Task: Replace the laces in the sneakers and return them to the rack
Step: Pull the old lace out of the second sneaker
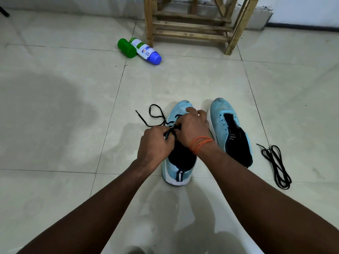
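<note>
Two light-blue sneakers stand side by side on the tiled floor, toes pointing away from me. The left sneaker (180,167) has a black lace (157,116) partly threaded, its loose end looping out to the left. My left hand (156,145) pinches that lace over the tongue. My right hand (192,125) lies over the eyelet area of the same sneaker, fingers curled there; what they hold is hidden. The right sneaker (231,131) has bare eyelets and no lace. A second black lace (277,167) lies coiled on the floor to its right.
A wooden rack (192,24) stands against the wall straight ahead. A green bottle (126,48) and a white bottle with a blue cap (146,52) lie on the floor left of the rack's leg. Pale floor tiles (55,107) spread all around.
</note>
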